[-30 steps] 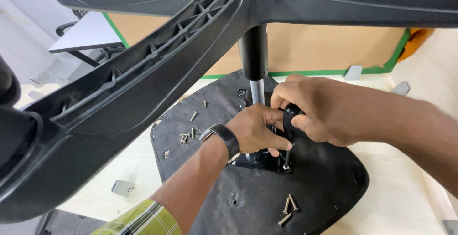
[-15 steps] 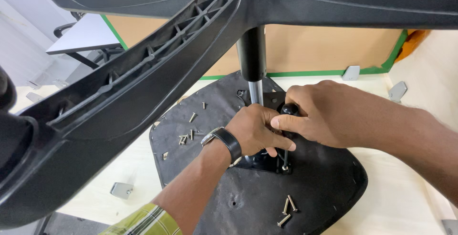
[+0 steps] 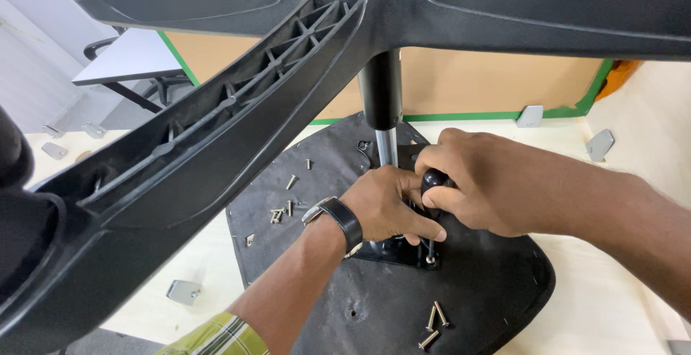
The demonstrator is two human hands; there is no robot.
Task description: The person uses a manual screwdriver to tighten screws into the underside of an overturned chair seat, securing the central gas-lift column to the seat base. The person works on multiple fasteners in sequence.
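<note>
**Two hands at the mounting plate of an upturned chair seat**

A large flat brown cardboard sheet (image 3: 497,81) edged with a green strip is standing behind the work, with a small grey plastic piece (image 3: 530,116) leaning at its foot and another (image 3: 599,144) lying to the right. The pale wooden floor (image 3: 619,283) is carrying a black, rounded, fabric-covered seat underside (image 3: 497,304). Loose silver screws are lying on it, a cluster (image 3: 277,214) to the left and three (image 3: 434,322) near the front. A black ribbed plastic star base (image 3: 237,132) is filling the top of the view, its black and chrome centre column (image 3: 383,110) running down to the black metal mounting plate (image 3: 396,250). A grey-topped table (image 3: 126,56) is standing at the back left.

The right hand (image 3: 489,186) is curling tightly round the black rounded handle of a screwdriver (image 3: 434,180), whose shaft is pointing down at the plate. The left hand (image 3: 392,207), wearing a dark-strapped wristwatch (image 3: 335,214), is closing its fingers beside the shaft, possibly steadying it; what it grips is hidden.
</note>
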